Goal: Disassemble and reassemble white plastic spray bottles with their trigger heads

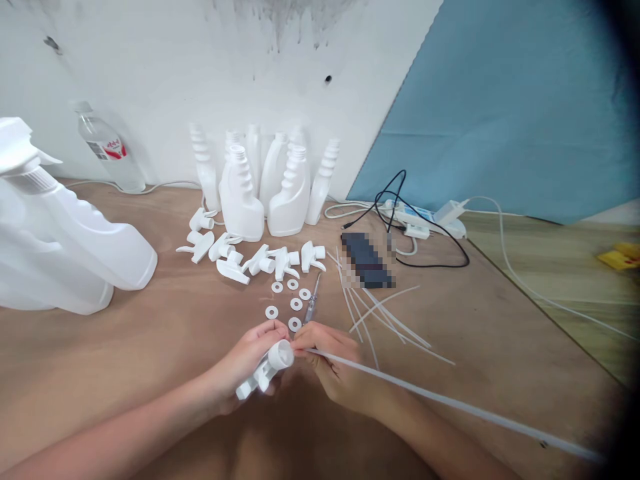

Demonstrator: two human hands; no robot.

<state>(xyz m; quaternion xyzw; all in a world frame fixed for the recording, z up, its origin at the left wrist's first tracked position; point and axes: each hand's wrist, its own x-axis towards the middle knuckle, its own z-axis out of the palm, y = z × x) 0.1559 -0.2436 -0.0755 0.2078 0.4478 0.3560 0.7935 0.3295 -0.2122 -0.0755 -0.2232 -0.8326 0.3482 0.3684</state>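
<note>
My left hand [247, 363] is closed around a white trigger spray head [267, 370], its round collar turned toward my right hand. My right hand [333, 367] pinches the near end of a long thin white dip tube [450, 403] right at that collar; the tube runs off to the lower right. Just beyond my fingers lie several white washers [291, 301] and a small screwdriver [313, 305]. Farther back sit several loose spray heads [250, 257] in front of a group of empty white bottles [265, 187].
Large white spray bottles [65, 247] lie at the left edge. A clear water bottle [107, 150] stands by the wall. Spare tubes [385, 317], a dark phone [367, 260], a black cable and a power strip [425, 220] are right of centre. The table edge runs diagonally at the right.
</note>
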